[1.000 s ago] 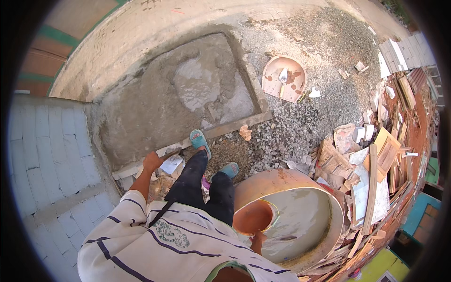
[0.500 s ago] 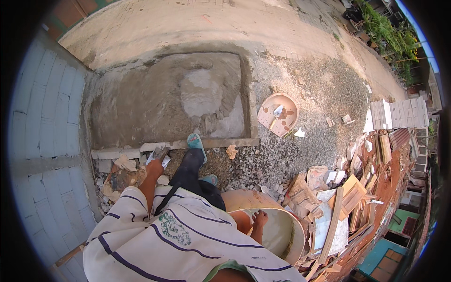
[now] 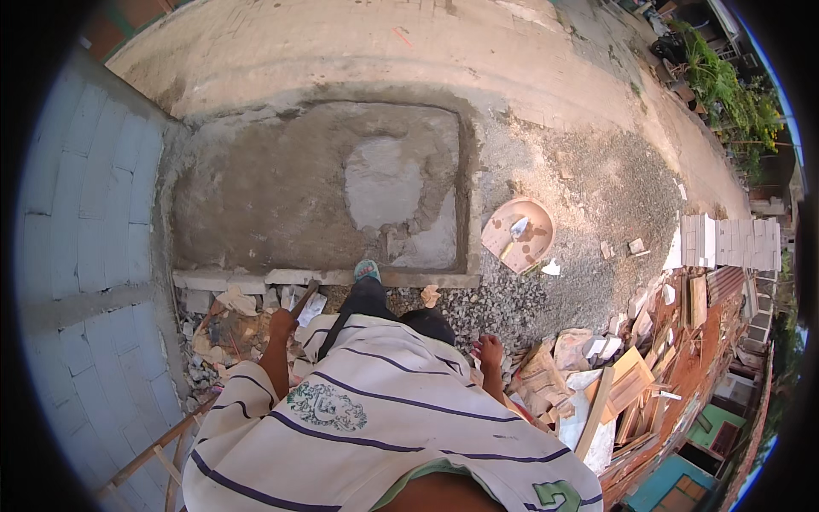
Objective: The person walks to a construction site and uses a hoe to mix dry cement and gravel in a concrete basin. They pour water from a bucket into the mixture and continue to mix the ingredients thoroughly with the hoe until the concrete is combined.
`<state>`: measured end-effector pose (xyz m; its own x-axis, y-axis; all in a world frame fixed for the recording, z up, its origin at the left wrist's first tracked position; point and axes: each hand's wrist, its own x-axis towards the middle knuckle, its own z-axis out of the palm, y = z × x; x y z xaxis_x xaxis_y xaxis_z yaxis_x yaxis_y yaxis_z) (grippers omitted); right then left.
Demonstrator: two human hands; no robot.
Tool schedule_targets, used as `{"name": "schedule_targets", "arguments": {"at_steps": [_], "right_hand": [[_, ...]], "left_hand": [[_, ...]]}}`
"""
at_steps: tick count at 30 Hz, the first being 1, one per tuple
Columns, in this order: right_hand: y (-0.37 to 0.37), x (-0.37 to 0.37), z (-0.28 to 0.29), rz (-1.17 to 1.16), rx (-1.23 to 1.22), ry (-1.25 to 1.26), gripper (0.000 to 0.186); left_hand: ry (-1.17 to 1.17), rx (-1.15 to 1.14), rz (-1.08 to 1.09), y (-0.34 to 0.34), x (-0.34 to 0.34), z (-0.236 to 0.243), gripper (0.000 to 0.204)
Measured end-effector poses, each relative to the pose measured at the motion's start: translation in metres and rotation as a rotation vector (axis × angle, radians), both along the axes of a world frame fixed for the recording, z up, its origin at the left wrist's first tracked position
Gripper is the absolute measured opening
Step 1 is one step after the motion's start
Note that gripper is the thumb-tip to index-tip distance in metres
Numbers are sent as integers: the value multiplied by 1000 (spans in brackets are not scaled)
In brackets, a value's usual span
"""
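Note:
My left hand [image 3: 282,324] grips a dark flat tool [image 3: 304,297] beside the curb [image 3: 223,280] of a rectangular patch of wet cement [image 3: 256,188]. My right hand [image 3: 489,350] hangs by my hip, fingers loosely bent, with no object visible in it. My sandalled foot [image 3: 367,270] is at the cement's near edge. On gravel right of the cement lies a pinkish basin [image 3: 533,213], a trowel [image 3: 518,229] inside it.
A pale block wall [image 3: 85,196] rises at left, wooden poles [image 3: 145,461] low beside it. Rubble [image 3: 213,341] lies by my left leg. Broken boards [image 3: 631,384] and stacked tiles [image 3: 725,243] line the right. A paved road [image 3: 409,47] runs beyond, plants [image 3: 725,102] alongside.
My right hand has let go of the orange bucket and moved up to my side. My view has tilted upward, and my shirt hides the round water tub. My left hand still grips the tool.

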<state>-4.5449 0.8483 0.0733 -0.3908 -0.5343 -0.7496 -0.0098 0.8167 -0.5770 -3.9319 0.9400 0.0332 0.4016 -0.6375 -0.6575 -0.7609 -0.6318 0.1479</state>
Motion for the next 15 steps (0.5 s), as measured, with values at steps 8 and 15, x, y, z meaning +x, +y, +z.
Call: {"name": "schedule_targets", "arguments": {"at_steps": [8, 15], "right_hand": [[-66, -5, -3, 327, -30, 104, 20], [-198, -44, 13, 86, 131, -12, 22]], "left_hand": [[82, 288, 106, -101, 17, 10, 20], [85, 260, 154, -236, 14, 80, 21]]}}
